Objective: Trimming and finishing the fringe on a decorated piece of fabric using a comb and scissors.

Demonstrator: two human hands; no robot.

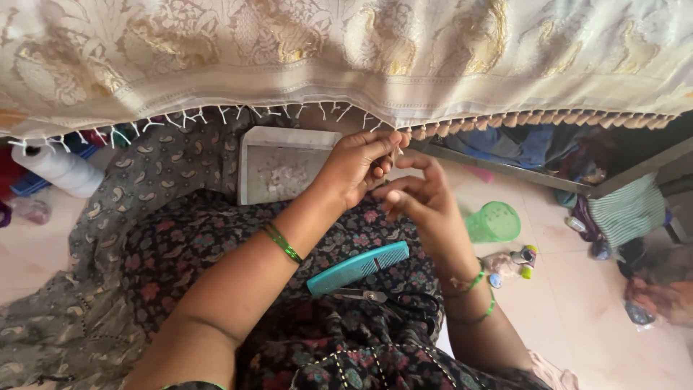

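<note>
A cream and gold woven cloth (346, 58) hangs across the top, its lower edge fringed with white thread ends on the left and finished knotted tassels (548, 119) on the right. My left hand (357, 165) pinches a white thread of the fringe (396, 149) at the cloth's edge. My right hand (419, 195) is just below and to the right, fingers curled near the same thread; I cannot tell whether it grips it. A teal comb (359, 267) and dark-handled scissors (390, 297) lie on my lap.
A shallow white tray (281, 170) with small bits sits beyond my knees. A white thread cone (61, 170) lies at left. A green plastic cup (494, 222) and small toys (512, 261) rest on the tiled floor at right, near clutter under a shelf.
</note>
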